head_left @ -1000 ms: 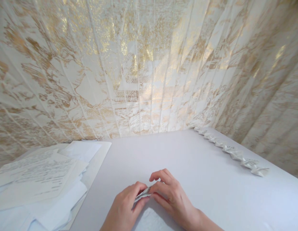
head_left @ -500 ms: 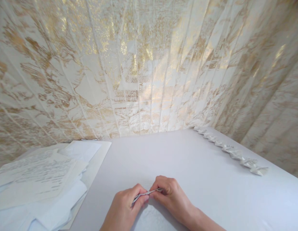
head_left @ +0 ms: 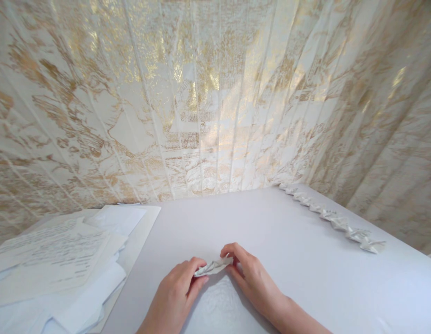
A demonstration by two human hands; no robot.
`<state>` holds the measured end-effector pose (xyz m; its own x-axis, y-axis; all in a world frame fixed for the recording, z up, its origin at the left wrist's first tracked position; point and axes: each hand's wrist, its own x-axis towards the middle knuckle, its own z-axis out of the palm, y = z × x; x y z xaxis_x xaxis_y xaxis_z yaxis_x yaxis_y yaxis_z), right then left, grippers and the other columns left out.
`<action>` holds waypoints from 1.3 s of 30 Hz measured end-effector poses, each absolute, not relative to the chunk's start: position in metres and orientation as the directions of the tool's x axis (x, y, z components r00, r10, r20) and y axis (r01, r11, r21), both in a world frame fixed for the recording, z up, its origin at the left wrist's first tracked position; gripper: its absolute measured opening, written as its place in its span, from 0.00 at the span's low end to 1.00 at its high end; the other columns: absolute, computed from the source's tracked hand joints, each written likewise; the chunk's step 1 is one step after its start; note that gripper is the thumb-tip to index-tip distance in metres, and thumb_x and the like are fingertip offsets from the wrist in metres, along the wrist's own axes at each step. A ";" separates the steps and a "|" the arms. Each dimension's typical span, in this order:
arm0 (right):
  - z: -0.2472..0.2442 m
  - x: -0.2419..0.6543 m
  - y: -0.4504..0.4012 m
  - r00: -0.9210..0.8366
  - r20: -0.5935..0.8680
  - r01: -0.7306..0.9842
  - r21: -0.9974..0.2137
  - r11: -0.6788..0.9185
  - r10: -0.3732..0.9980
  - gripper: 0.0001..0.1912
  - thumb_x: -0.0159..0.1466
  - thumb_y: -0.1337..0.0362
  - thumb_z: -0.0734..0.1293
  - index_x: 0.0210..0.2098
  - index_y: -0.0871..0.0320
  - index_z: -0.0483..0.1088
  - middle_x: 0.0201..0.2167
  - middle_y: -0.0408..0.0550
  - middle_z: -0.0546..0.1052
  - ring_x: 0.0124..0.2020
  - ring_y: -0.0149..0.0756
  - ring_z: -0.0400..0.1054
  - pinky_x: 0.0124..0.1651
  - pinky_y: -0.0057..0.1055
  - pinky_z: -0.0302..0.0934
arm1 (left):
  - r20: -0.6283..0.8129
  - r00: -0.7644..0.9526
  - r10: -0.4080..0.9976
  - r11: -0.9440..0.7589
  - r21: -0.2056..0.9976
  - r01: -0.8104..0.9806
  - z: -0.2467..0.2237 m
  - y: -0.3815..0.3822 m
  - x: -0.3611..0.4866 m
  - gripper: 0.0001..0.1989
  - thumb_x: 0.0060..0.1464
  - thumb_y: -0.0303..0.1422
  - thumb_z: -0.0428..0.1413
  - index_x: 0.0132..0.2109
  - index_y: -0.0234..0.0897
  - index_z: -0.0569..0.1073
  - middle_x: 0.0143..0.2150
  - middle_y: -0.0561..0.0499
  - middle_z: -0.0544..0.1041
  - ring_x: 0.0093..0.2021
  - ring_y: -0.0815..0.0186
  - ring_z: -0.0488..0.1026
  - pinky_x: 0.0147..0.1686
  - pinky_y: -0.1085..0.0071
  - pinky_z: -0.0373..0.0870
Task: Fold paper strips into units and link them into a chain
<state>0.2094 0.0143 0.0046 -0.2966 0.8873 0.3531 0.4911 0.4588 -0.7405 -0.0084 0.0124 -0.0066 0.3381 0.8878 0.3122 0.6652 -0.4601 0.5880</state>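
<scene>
A small folded piece of white paper [head_left: 213,267] with grey marks is held just over the pale tabletop, low in the middle of the view. My left hand [head_left: 180,286] pinches its left end between thumb and fingers. At the right end, my right hand [head_left: 249,275] grips it between thumb and curled fingertips. The middle of the folded paper shows between the two hands, its creased side facing up.
Loose sheets with handwriting [head_left: 55,260] lie piled on the left of the white table [head_left: 218,218]. Along the right edge runs a row of several small folded paper pieces [head_left: 339,222]. A gold-patterned curtain [head_left: 187,116] hangs behind the table.
Both hands have moved slightly up and a little apart. The folded paper, earlier seen as a thin edge between the fingers, now shows more of its creased surface.
</scene>
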 end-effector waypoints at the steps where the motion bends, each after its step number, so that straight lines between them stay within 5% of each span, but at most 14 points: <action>1: 0.005 0.209 0.014 -0.301 0.384 0.484 -0.727 0.487 0.873 0.20 0.58 0.82 0.58 0.44 0.55 0.65 0.37 0.43 0.74 0.34 0.31 0.69 0.41 0.26 0.64 | 0.352 0.348 0.869 -0.494 0.557 0.668 -0.007 0.012 -0.008 0.10 0.61 0.30 0.52 0.50 0.45 0.68 0.38 0.56 0.79 0.37 0.65 0.77 0.39 0.72 0.70; 4: 0.007 0.208 0.014 -0.347 0.449 0.468 -0.678 0.567 0.823 0.15 0.62 0.80 0.57 0.38 0.55 0.66 0.39 0.46 0.74 0.37 0.32 0.71 0.42 0.26 0.65 | 0.469 0.439 0.767 -0.624 0.385 0.680 -0.008 0.012 -0.007 0.17 0.63 0.28 0.49 0.56 0.47 0.63 0.40 0.55 0.79 0.37 0.64 0.77 0.37 0.71 0.72; 10: 0.010 0.211 0.014 -0.392 0.452 0.574 -0.560 0.597 0.801 0.18 0.61 0.82 0.57 0.37 0.56 0.71 0.49 0.50 0.72 0.40 0.33 0.73 0.44 0.27 0.66 | 0.389 0.610 0.690 -0.707 0.183 0.683 -0.005 0.012 -0.005 0.12 0.62 0.24 0.47 0.46 0.44 0.70 0.34 0.54 0.76 0.32 0.61 0.75 0.32 0.68 0.67; 17: 0.007 0.204 0.009 -0.493 0.439 0.654 -0.384 0.652 0.752 0.18 0.58 0.84 0.62 0.35 0.55 0.73 0.50 0.49 0.72 0.43 0.37 0.69 0.46 0.33 0.65 | 0.201 0.546 0.814 -0.579 0.361 0.731 0.005 0.011 -0.004 0.05 0.57 0.25 0.57 0.36 0.41 0.71 0.32 0.56 0.77 0.33 0.64 0.73 0.36 0.71 0.64; 28: 0.016 0.207 0.009 -0.498 0.307 0.545 -0.616 0.569 0.811 0.28 0.47 0.85 0.56 0.34 0.54 0.78 0.51 0.46 0.73 0.53 0.41 0.62 0.56 0.41 0.60 | 0.123 0.585 0.802 -0.545 0.550 0.632 0.002 0.017 -0.010 0.08 0.52 0.22 0.58 0.34 0.41 0.72 0.34 0.58 0.75 0.37 0.69 0.71 0.38 0.76 0.62; 39: 0.015 0.195 0.003 -0.394 0.412 0.607 -0.555 0.569 0.822 0.16 0.55 0.80 0.63 0.37 0.56 0.71 0.50 0.48 0.73 0.52 0.44 0.62 0.54 0.43 0.59 | 0.101 0.543 0.833 -0.499 0.560 0.661 -0.003 0.018 -0.005 0.09 0.52 0.21 0.58 0.31 0.39 0.69 0.32 0.57 0.73 0.36 0.67 0.70 0.37 0.74 0.61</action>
